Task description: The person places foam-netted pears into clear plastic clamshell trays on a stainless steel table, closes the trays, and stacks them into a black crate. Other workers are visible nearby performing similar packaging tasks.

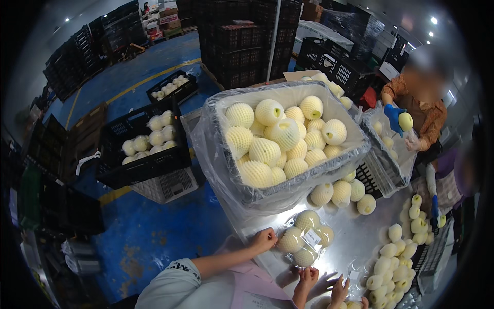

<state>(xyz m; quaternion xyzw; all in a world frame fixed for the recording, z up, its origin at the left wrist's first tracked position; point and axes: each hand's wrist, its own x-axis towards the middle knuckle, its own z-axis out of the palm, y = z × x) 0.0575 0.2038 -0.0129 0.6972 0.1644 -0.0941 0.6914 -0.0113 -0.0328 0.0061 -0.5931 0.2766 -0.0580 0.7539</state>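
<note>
A clear plastic bag [307, 237] of several round pale fruits in foam nets lies on the metal table [266, 253], with a white printed label on top. At the bag's left corner is my left hand [264, 240], its fingers curled and pinched on the film edge. My right hand [307, 281] pinches the corner nearest me with thumb and fingers. The thin film between the fingers is hard to make out. Beyond the bag stands a large lined crate [247, 195], heaped with foam-netted fruit [285, 134].
Another person's hand [339, 290] is close to my right hand, by a second clear bag [353, 275]. Loose netted fruits [391, 266] cover the table's right side. A gloved co-worker [415, 100] holds a fruit [405, 121]. A black crate [144, 166] of packed fruit stands left.
</note>
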